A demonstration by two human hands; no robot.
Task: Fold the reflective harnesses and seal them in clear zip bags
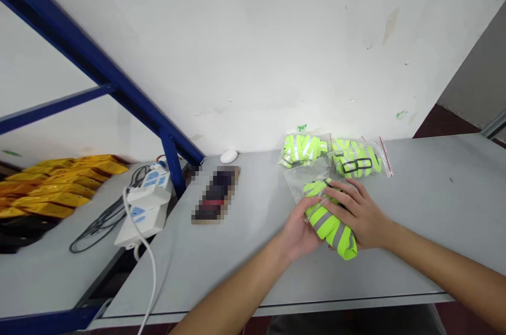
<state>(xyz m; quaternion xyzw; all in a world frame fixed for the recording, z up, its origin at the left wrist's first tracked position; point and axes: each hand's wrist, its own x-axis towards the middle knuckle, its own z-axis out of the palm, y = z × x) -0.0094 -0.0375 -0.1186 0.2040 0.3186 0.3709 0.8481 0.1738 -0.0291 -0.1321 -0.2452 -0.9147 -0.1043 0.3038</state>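
A folded neon-yellow reflective strap [331, 225] with grey stripes lies on the grey table [245, 250], its far end inside a clear plastic bag [301, 179]. My left hand [297, 232] grips the strap's left side where it meets the bag's mouth. Over the strap's top and right side rests my right hand [360, 210], its fingers curled on it. Behind them lie two sealed clear bags, each with a yellow strap inside: one [301, 148] on the left, one [358, 159] on the right with a black buckle showing.
A blurred dark object [215, 195] lies on the table to the left, and a small white oval thing [229, 156] sits by the wall. Further left are white power strips [147, 203] with cables, a blue metal frame [172, 162], and stacked yellow packets [55, 185].
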